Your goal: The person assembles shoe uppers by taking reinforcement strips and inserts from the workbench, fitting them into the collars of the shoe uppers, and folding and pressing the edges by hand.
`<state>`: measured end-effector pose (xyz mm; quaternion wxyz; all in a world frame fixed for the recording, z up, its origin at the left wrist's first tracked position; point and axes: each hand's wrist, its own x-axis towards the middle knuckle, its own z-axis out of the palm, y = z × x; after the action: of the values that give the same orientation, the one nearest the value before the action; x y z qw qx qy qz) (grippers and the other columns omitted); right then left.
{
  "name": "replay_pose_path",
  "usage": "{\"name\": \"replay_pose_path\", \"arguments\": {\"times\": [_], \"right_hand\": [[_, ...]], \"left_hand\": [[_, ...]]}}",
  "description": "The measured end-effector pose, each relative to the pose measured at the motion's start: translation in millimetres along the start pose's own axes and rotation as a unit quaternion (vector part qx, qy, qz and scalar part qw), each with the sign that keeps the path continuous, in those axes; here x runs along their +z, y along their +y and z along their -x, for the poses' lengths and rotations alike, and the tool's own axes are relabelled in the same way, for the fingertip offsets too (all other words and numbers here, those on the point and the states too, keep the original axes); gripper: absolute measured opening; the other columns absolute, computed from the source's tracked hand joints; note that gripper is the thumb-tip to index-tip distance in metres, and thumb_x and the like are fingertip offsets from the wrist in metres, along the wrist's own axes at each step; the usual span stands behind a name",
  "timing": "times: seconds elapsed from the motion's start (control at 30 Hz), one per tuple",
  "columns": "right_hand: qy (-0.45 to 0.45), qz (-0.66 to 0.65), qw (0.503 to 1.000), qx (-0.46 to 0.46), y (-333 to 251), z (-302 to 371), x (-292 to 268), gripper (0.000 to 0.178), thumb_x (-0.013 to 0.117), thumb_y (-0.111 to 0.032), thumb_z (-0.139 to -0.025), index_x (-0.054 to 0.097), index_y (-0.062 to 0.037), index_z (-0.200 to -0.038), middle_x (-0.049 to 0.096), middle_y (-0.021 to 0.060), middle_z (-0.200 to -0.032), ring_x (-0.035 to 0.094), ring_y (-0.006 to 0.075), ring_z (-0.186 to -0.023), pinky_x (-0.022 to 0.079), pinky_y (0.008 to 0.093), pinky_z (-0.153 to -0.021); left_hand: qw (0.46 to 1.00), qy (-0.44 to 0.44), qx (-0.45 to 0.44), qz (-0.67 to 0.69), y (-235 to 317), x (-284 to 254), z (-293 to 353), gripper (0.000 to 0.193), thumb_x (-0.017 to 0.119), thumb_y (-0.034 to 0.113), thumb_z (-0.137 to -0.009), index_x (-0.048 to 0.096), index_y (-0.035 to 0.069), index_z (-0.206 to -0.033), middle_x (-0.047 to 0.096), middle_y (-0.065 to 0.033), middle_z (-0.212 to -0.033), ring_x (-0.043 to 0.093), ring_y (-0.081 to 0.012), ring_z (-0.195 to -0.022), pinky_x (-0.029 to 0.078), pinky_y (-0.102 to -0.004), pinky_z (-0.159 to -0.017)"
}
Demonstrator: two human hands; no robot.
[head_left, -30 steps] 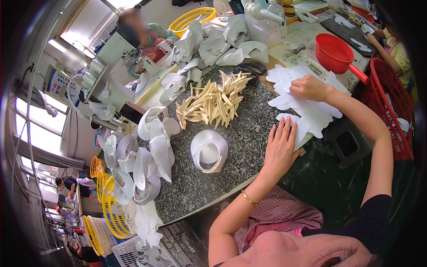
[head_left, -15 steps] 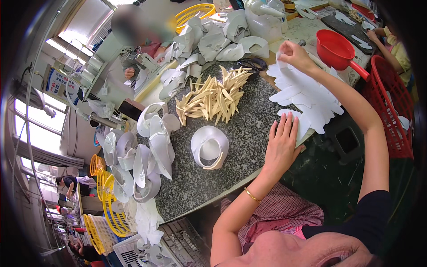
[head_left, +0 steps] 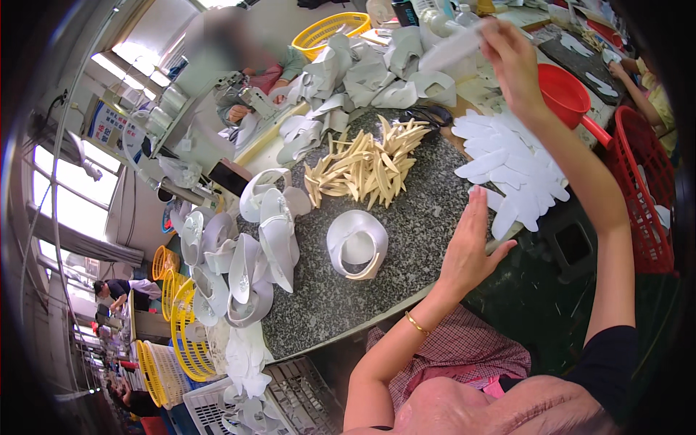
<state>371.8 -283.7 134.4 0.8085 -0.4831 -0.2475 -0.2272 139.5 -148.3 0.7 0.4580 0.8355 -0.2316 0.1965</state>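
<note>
Up over the far right of the table, my right hand (head_left: 510, 61) pinches a white flat piece (head_left: 451, 49), smeared by motion and tilted out to the left. My left hand (head_left: 470, 250) is raised edge-on with fingers stretched and thumb apart, holding nothing. It is beside the near end of a fanned-out pile of white sole-shaped pieces (head_left: 511, 163). Left of that hand, on the speckled stone tabletop (head_left: 304, 319), stands a ring-shaped grey-white shoe upper (head_left: 333, 235) with a beige strip along its near edge.
Beige curved strips (head_left: 370, 163) lie heaped mid-table, with dark scissors (head_left: 433, 114) behind. Several grey-white uppers (head_left: 275, 235) crowd the left edge; more pieces (head_left: 359, 72) pile at the back. A red dipper (head_left: 562, 94) and red basket (head_left: 641, 203) are at right. Co-workers sit nearby.
My right hand has risen from the white pile's far end, carrying a white piece up. My left hand has lifted off the near pieces and turned edge-on. The view has shifted slightly.
</note>
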Motion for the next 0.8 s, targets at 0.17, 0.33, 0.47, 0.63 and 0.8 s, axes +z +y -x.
{"name": "replay_pose_path", "arguments": {"times": [0.17,0.33,0.47,0.63,0.8], "right_hand": [[-0.027,-0.169,0.963,0.210,-43,140,36,0.018,0.059,-0.014,-0.100,0.058,-0.0054,-0.116,0.057,-0.0016,-0.087,0.054,0.0057,-0.072,0.045,0.0200,-0.068],[-0.267,-0.037,0.918,0.292,-56,188,43,0.020,0.060,-0.016,-0.097,0.061,-0.0059,-0.115,0.061,0.0011,-0.089,0.058,0.0106,-0.075,0.047,0.0265,-0.075],[-0.449,0.196,0.871,-0.031,-61,183,58,0.018,0.065,-0.015,-0.090,0.065,-0.0059,-0.105,0.065,0.0049,-0.091,0.059,0.0207,-0.079,0.047,0.0345,-0.079],[-0.508,0.193,0.839,-0.010,-63,198,88,0.010,0.062,-0.013,-0.094,0.063,-0.0029,-0.096,0.065,0.0135,-0.093,0.064,0.0310,-0.085,0.049,0.0369,-0.079],[-0.445,0.147,0.872,0.143,-37,205,96,0.013,0.057,-0.011,-0.098,0.057,0.0023,-0.100,0.063,0.0160,-0.083,0.068,0.0298,-0.075,0.052,0.0380,-0.068]], "left_hand": [[0.920,0.129,-0.152,0.338,18,-48,12,0.094,0.073,0.009,-0.087,0.012,0.001,-0.157,0.031,-0.0174,-0.159,0.045,-0.0340,-0.139,0.045,-0.0418,-0.107],[0.928,0.240,-0.179,0.223,51,-105,41,0.036,0.065,0.012,-0.098,0.053,-0.003,-0.128,0.066,-0.0121,-0.100,0.069,-0.0175,-0.080,0.054,-0.0253,-0.067],[0.949,0.231,-0.171,0.129,65,-129,50,0.015,0.065,0.006,-0.098,0.067,-0.004,-0.108,0.067,-0.0093,-0.087,0.067,-0.0124,-0.065,0.051,-0.0218,-0.057],[0.946,0.254,-0.193,0.064,69,-137,72,0.035,0.069,0.013,-0.096,0.063,-0.008,-0.124,0.071,-0.0177,-0.105,0.071,-0.0187,-0.075,0.054,-0.0241,-0.062],[0.916,0.352,-0.182,0.053,62,-144,119,0.051,0.057,0.029,-0.104,0.046,-0.004,-0.141,0.070,-0.0191,-0.113,0.071,-0.0207,-0.088,0.054,-0.0242,-0.068]]}}
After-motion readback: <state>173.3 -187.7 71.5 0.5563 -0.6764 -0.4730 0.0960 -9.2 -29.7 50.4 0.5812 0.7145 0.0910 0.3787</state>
